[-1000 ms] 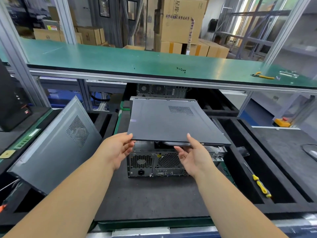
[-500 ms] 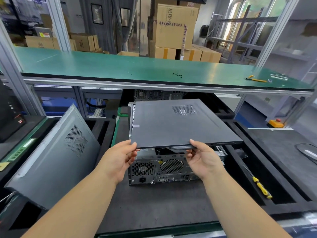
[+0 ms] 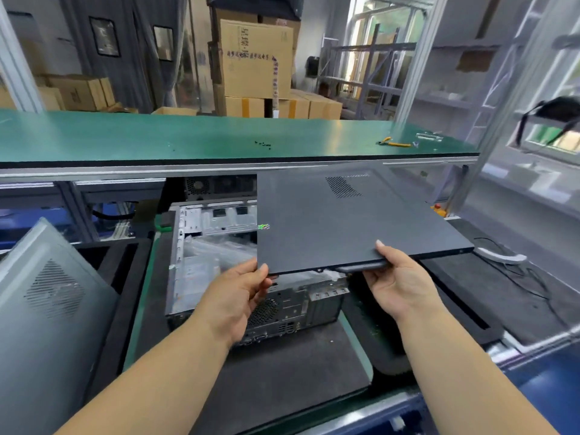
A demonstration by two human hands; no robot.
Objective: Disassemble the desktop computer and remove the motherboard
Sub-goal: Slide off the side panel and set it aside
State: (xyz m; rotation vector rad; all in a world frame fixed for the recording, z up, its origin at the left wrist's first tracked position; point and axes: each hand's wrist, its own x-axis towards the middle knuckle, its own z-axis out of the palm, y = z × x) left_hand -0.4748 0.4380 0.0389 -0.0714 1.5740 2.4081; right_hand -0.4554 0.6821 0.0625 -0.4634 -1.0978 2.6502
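A dark grey side panel [image 3: 339, 221] with a small vent grille is lifted off the desktop computer case [image 3: 219, 277] and hangs flat above its right half. My right hand [image 3: 398, 277] grips the panel's near edge at the pull handle, thumb on top. My left hand [image 3: 241, 293] holds the panel's near left corner with its fingertips. The case lies on its side on a dark foam mat [image 3: 282, 378], its rear ports and fan grille facing me. Its left interior shows bare metal and a drive cage; the rest is hidden under the panel.
Another grey vented panel [image 3: 53, 302] leans at the left. A green shelf [image 3: 188, 136] runs across above, with small screws [image 3: 263, 144] and yellow pliers [image 3: 394, 142] on it. Black foam trays [image 3: 489, 296] and a cable lie to the right. Cardboard boxes [image 3: 255, 58] are stacked behind.
Both hands have carried the panel up and to the right, uncovering the left part of the case's interior. The view has swung to the right.
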